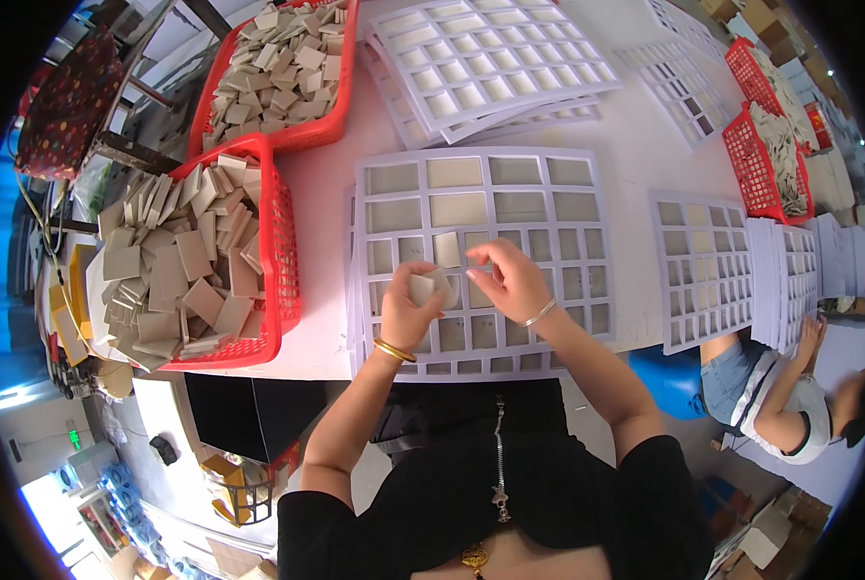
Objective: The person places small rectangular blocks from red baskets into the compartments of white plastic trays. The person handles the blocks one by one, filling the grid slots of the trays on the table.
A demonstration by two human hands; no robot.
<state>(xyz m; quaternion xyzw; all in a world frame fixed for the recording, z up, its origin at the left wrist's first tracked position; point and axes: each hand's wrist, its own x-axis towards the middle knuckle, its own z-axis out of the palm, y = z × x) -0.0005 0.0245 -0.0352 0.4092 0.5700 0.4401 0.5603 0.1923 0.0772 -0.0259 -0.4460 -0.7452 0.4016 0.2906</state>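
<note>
A white grid board [599, 242] with rectangular cells lies on top of a stack in front of me. My left hand [408, 307] is closed around a few small beige tiles [439, 283], above the board's left half. One loose beige tile [447, 249] sits slightly askew on a cell just beyond those fingers. To the right of that tile is my right hand [514, 280], thumb and forefinger apart, holding nothing I can see. Two larger cells at the far side carry cream tiles [454, 174]; the other cells look greyer.
On the left stand two red baskets [282, 251] [340, 111] heaped with beige tiles. More white grid boards [490, 58] are stacked at the far side. Further boards [703, 271] and red baskets [756, 159] are on the right, where another person [790, 406] works.
</note>
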